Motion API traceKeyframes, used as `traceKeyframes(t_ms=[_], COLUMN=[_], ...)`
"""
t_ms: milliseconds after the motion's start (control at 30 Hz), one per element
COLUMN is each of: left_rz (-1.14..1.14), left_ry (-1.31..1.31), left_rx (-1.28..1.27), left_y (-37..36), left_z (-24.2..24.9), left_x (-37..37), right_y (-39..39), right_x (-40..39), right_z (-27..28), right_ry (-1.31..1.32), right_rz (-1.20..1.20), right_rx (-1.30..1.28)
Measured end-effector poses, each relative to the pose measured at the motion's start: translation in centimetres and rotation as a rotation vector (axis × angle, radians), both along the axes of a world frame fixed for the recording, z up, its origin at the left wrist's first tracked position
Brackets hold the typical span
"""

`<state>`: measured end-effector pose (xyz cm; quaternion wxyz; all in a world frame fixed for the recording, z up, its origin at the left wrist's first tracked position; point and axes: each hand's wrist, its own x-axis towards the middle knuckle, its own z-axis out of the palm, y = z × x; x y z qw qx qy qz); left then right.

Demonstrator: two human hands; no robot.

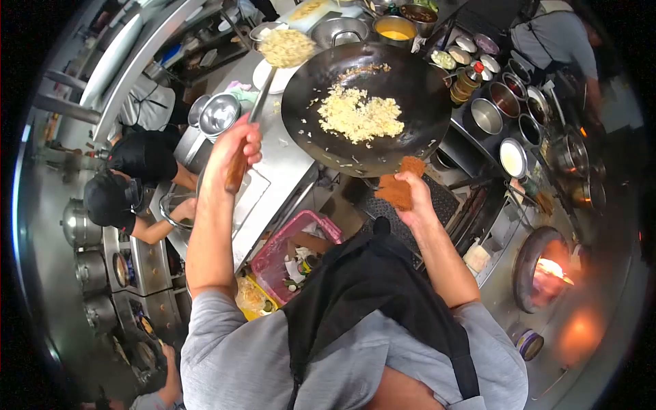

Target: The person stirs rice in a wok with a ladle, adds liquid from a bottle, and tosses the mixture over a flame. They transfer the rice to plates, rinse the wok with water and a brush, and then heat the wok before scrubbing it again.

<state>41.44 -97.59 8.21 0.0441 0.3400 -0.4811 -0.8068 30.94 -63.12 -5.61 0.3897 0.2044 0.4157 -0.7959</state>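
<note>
My left hand [236, 152] is wrapped round the wooden handle of a long metal ladle [256, 102]. The ladle's head is heaped with pale fried rice [287, 48], slightly blurred, above a white plate [273, 76] left of the wok. My right hand [415, 199] grips a folded brown cloth [395, 192] at the near edge of a large black wok [307, 130]; the cloth hides the wok's handle there. More rice with egg [359, 115] lies in the middle of the wok, with loose grains stuck on its wall.
Metal bowls [219, 115] stand at the left on a steel counter [277, 164], near a co-worker in a black cap [108, 198]. Below is a pink bin [272, 251]. To the right are a sauce bottle [465, 85], several pots and a burner with flames [551, 268].
</note>
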Motion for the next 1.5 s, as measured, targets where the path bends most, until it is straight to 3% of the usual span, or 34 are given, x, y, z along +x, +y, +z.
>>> traceKeyframes(t_ms=[33,100,133,200,233,300,367,433,467,567,633,667,767,833,900,1100,1200,1233,1300,1333,1367,1400,1467,1500], left_rz=[-0.006,-0.252,-0.256,-0.473,-0.475,-0.367,-0.302,-0.109,-0.042,-0.035,-0.021,-0.026,-0.158,-0.21,-0.298,-0.482,-0.582,-0.635,-0.715,-0.746,-0.773,-0.77,-0.685,-0.688], left_ry=[-0.036,-0.22,-0.223,-0.754,-0.75,-0.795,-0.753,-0.472,-0.319,0.037,0.185,0.242,0.304,0.279,0.183,0.039,0.034,0.037,-0.086,-0.076,-0.073,-0.083,-0.174,-0.179], left_rx=[-0.094,-0.596,-0.592,-1.674,-1.667,-1.458,-1.429,-1.537,-1.197,-0.54,-0.079,0.085,0.294,0.239,0.13,-0.014,-0.068,-0.108,-0.302,-0.223,-0.147,-0.143,0.48,0.486], left_y=[-1.3,-5.5,-7.3,-9.9,-10.1,-8.7,-7.7,-7.3,-5.9,-1.6,1.0,2.6,5.5,7.7,10.6,13.6,14.4,14.8,16.7,18.5,20.0,20.9,21.9,21.9], left_z=[-1.5,-6.1,-9.6,-15.3,-15.2,-13.6,-12.7,-12.5,-10.8,-6.2,-4.2,-3.1,-2.2,-2.2,-0.3,-1.8,-3.2,-3.8,-6.1,-7.6,-8.4,-8.8,-9.3,-10.3], left_x=[-1.4,-4.5,-5.8,-7.5,-7.6,-7.9,-6.3,-3.9,-2.3,3.6,7.4,8.6,10.0,11.5,13.7,14.5,13.9,13.6,13.3,12.7,12.2,11.8,11.5,11.8], right_y=[0.0,0.6,1.0,1.9,2.1,3.8,5.7,7.6,8.4,10.3,11.9,9.1,11.8,11.2,11.7,13.0,13.3,14.4,14.3,15.1,15.1,15.2,15.5,15.8], right_x=[-0.4,-0.7,-0.6,-0.3,0.0,0.9,2.3,4.0,5.3,7.5,8.3,8.6,5.3,10.7,16.6,16.8,18.9,19.5,21.0,20.9,20.4,19.7,18.8,19.3], right_z=[-0.5,-0.6,-0.5,-0.3,0.2,1.4,2.2,3.0,3.6,4.4,3.3,6.1,-0.7,1.0,1.4,2.8,2.4,-0.7,-1.9,-5.7,-4.2,-2.7,-2.3,-2.9], right_ry=[0.005,-0.012,-0.022,-0.039,-0.054,-0.06,-0.067,-0.114,-0.103,-0.155,-0.2,-0.122,-0.098,-0.083,0.029,-0.012,0.274,0.447,0.489,0.702,0.699,0.515,0.178,0.171], right_rz=[0.004,-0.004,-0.015,-0.021,-0.021,-0.042,-0.053,-0.105,-0.107,-0.211,-0.146,-0.357,-0.171,-0.251,-0.272,-0.345,-0.337,-0.265,-0.265,-0.241,-0.232,-0.213,-0.224,-0.227], right_rx=[-0.023,0.002,0.028,0.043,0.053,0.058,0.06,0.098,0.095,0.151,-0.038,0.111,-0.073,0.192,0.153,0.23,0.26,0.332,0.572,0.734,0.736,0.602,0.4,0.406])
